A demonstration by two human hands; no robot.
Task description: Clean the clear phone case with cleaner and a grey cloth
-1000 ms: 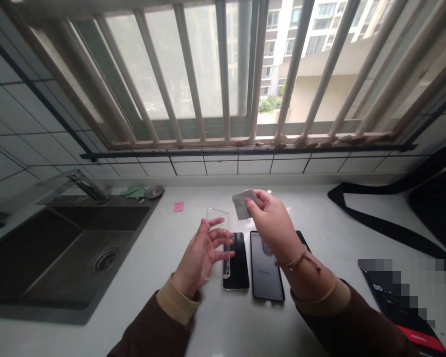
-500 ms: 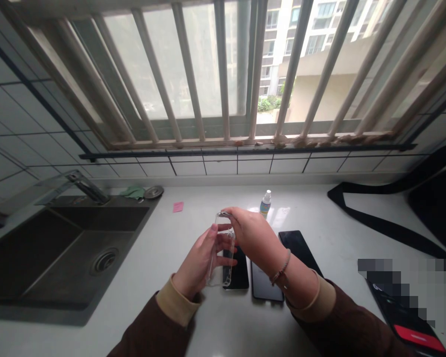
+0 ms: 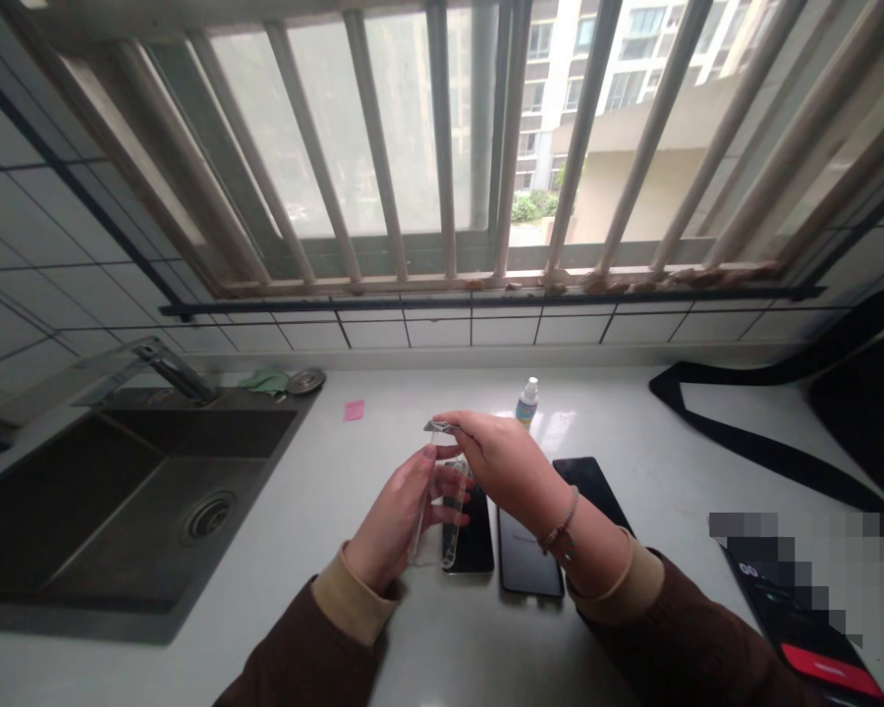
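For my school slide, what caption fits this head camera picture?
Both hands, left hand and right hand, hold a clear phone case above dark phones on a white counter.

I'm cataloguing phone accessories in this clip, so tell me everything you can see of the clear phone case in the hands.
The clear, see-through plastic phone case looks thin and glossy, with rounded corners and raised rims. It is held above the white countertop, long axis running away from the camera and tilted on edge. The left hand cradles it from the left side with spread fingers; the right hand pinches its far top corner. It hangs over the leftmost of the black phones lying flat. Whether the case is empty cannot be told for certain.
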